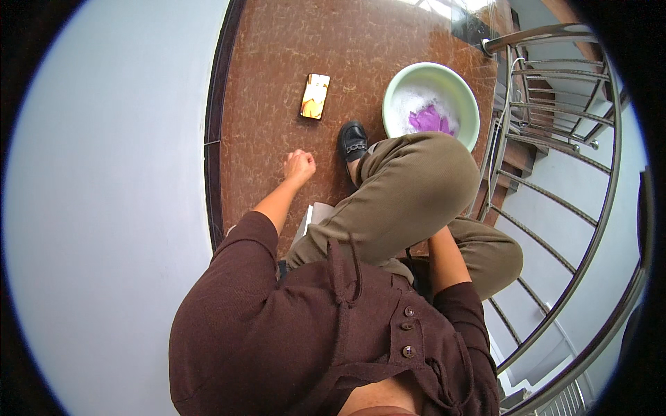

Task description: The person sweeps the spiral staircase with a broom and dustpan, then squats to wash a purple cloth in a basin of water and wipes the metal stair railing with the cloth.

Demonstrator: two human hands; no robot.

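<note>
My left hand hovers or rests over the brown floor to the left of my shoe, with its fingers curled; nothing shows in it. Beyond it lies a smartphone with its screen lit. My right hand is hidden behind my raised knee; only the forearm shows. Past that knee stands a pale green basin with foamy water and a purple cloth in it. The knee hides the near rim of the basin.
A black loafer is on my foot. A light-coloured box-like object sits partly under my thigh. The white wall with dark skirting runs along the left. Metal stair railings and steps are at the right.
</note>
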